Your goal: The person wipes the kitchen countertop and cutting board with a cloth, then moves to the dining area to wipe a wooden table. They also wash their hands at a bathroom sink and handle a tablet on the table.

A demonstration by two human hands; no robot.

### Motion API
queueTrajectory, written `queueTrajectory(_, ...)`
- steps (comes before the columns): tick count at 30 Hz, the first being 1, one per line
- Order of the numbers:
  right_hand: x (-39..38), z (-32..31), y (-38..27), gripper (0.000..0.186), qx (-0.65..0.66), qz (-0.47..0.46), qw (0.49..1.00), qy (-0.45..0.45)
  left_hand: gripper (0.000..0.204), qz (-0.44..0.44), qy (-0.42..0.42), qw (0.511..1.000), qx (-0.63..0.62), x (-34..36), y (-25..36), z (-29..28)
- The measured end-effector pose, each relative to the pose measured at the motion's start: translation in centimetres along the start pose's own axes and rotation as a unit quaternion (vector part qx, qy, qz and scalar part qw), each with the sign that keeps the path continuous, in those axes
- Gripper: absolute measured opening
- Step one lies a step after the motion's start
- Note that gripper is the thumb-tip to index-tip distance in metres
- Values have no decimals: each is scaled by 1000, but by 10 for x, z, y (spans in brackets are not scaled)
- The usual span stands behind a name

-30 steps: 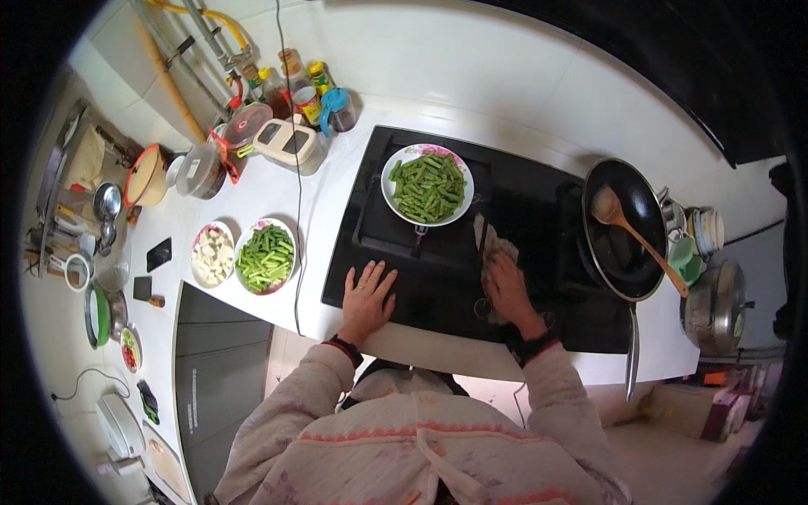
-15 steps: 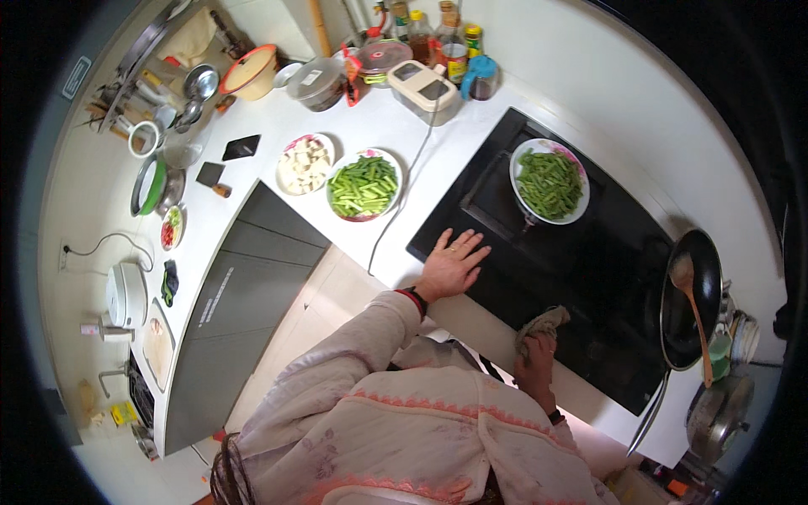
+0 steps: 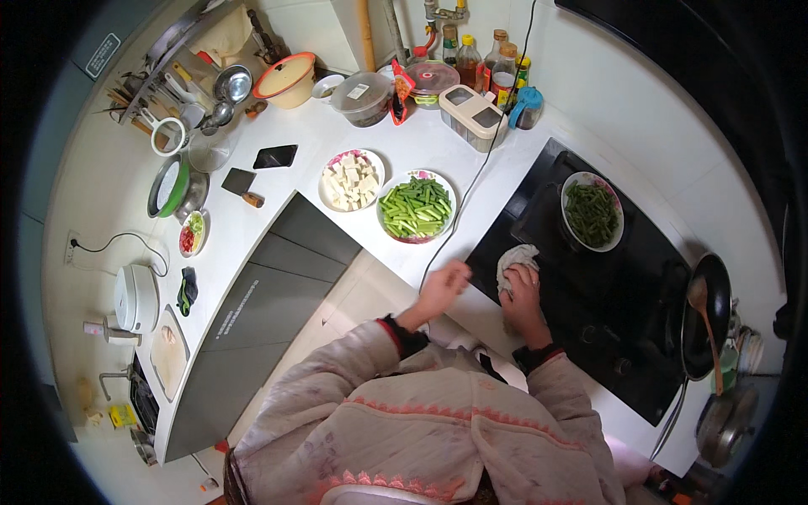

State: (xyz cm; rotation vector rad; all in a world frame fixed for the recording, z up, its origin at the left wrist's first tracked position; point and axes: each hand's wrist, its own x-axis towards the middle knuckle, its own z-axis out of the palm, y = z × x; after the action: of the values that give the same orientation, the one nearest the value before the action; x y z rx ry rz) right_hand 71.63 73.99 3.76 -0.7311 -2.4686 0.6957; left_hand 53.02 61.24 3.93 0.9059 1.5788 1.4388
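My right hand (image 3: 524, 299) grips a crumpled pale cloth (image 3: 513, 259) on the left part of the black cooktop (image 3: 623, 311). My left hand (image 3: 444, 284) is raised by the cooktop's front left corner, fingers curled, with nothing visible in them. A plate of dark green bean pieces (image 3: 592, 210) rests toward the cooktop's back. On the white counter to the left stand a plate of white cubes (image 3: 348, 178) and a plate of light green cut stalks (image 3: 417, 204). At the right, a black wok (image 3: 705, 320) holds a wooden spatula (image 3: 699, 296).
A cord (image 3: 471, 194) crosses the counter. Bottles (image 3: 497, 71), containers (image 3: 471, 118) and a blue-lidded jug (image 3: 526, 105) line the back. A cleaver (image 3: 238, 182), dark phone (image 3: 276, 156) and small dish (image 3: 192, 231) sit farther left. A pot (image 3: 720, 425) stands at the far right.
The view has swung leftward. My left hand has lifted off the cooktop and curled. My right hand has moved the cloth to the cooktop's left side, near the left hand.
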Motion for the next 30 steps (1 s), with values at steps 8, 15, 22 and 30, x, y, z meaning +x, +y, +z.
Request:
queueTrajectory(8, 42, 40, -6, 35, 95, 14, 993, 65, 29, -227, 226, 939, -124, 14, 3, -130)
queueTrajectory(15, 137, 95, 21, 40, 52, 125, 980, 144, 29, -187, 168, 954, -165, 60, -1, -130)
queueTrajectory(22, 246, 102, 82, 49, -94, 247, 955, 132, 30, -172, 134, 955, -203, 117, -10, -126)
queueTrajectory(30, 271, 47, 63, 54, -201, 248, 945, -68, 30, -142, 122, 966, -179, 144, -23, -130)
